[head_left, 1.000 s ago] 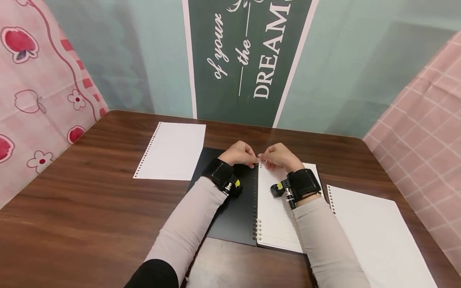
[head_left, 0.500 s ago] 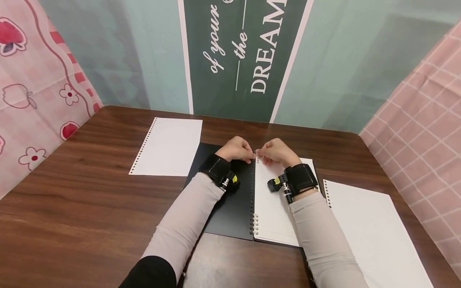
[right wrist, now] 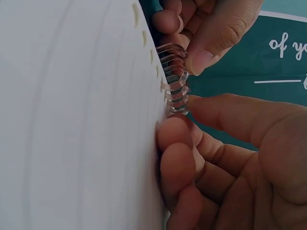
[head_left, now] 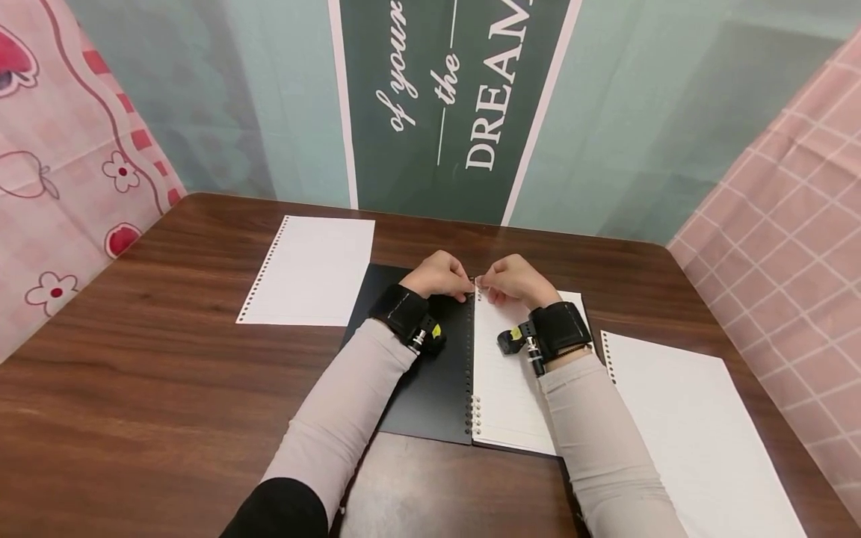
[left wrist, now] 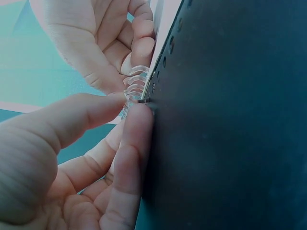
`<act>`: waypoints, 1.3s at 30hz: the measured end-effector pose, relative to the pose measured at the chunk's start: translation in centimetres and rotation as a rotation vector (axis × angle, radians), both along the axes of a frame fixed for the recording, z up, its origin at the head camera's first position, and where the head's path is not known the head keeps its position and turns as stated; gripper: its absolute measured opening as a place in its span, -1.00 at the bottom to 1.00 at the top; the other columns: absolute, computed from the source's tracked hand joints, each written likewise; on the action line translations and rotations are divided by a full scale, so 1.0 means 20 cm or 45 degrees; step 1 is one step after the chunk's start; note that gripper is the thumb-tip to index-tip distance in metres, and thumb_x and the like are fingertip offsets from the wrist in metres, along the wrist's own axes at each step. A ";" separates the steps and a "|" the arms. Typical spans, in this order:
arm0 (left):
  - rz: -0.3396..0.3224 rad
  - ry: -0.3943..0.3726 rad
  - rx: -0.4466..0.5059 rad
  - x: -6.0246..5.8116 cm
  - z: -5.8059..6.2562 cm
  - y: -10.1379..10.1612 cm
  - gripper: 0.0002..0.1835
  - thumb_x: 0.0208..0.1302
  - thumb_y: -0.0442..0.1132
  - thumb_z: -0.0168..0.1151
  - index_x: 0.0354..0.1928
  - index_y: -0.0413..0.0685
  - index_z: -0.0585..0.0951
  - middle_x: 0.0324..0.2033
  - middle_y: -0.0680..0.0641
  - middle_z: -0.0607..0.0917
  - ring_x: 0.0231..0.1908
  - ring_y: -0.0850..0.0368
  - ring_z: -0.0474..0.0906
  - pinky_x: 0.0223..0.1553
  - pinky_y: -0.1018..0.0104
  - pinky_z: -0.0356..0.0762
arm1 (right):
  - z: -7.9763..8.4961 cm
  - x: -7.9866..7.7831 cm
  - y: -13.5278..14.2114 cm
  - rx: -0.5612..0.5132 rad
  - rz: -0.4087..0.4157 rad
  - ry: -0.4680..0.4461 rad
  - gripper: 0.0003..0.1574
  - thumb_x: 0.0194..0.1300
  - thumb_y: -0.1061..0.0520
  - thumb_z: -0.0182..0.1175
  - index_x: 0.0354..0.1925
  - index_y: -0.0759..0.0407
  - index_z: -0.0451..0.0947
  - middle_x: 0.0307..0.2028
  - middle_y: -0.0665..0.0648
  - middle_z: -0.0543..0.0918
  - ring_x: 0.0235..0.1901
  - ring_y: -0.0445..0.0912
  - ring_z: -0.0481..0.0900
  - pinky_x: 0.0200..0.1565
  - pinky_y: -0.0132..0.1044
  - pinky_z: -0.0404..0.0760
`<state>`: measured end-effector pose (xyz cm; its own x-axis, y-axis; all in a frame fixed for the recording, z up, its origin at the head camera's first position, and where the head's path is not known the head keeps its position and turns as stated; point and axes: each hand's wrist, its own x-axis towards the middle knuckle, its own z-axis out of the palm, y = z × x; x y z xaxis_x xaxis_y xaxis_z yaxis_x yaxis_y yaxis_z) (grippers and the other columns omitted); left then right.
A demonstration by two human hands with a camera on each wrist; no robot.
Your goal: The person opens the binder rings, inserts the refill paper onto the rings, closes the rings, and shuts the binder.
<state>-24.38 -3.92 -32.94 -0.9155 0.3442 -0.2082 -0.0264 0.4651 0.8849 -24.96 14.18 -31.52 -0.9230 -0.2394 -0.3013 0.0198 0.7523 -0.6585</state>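
Observation:
A loose-leaf notebook lies spread, its black cover (head_left: 424, 396) on the left and lined white sheets (head_left: 514, 418) on the right. At the far end of its spine, my left hand (head_left: 440, 275) and right hand (head_left: 516, 279) meet, thumb and fingers of each pinching a clear plastic binding ring strip (right wrist: 177, 91). In the left wrist view the rings (left wrist: 136, 82) curve out beside the punched cover edge, between the fingertips of both hands. Sheet holes show beside the rings in the right wrist view. Another short ring strip (head_left: 476, 415) sits at the spine's near end.
A punched white sheet (head_left: 309, 273) lies left of the notebook, reaching its cover. More punched paper (head_left: 686, 418) lies on the right, partly beneath the right forearm. The wooden table (head_left: 168, 373) ends at a green cloth backdrop (head_left: 592, 149), with pink cloths on both sides.
The head view has tilted slightly, so the whole scene sits a little higher and further left. Both hands stay at the spine's far end, with their pinch hardly changed.

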 end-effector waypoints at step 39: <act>0.011 0.037 -0.037 0.00 0.01 -0.01 -0.88 0.21 -0.39 0.25 -0.49 -0.15 0.64 -0.71 0.04 0.62 -0.57 0.23 0.60 -0.40 0.44 0.47 | -0.01 -0.01 0.00 -0.075 -0.059 -0.062 -0.75 0.41 0.20 0.13 -0.42 0.29 0.55 -0.68 0.02 0.51 -0.64 -0.17 0.43 -0.49 -0.35 0.35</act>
<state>-24.29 -4.03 -32.76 -0.9243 0.3303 -0.1912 -0.0049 0.4906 0.8714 -25.07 14.24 -31.72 -0.9181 -0.2153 -0.3329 0.0869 0.7100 -0.6988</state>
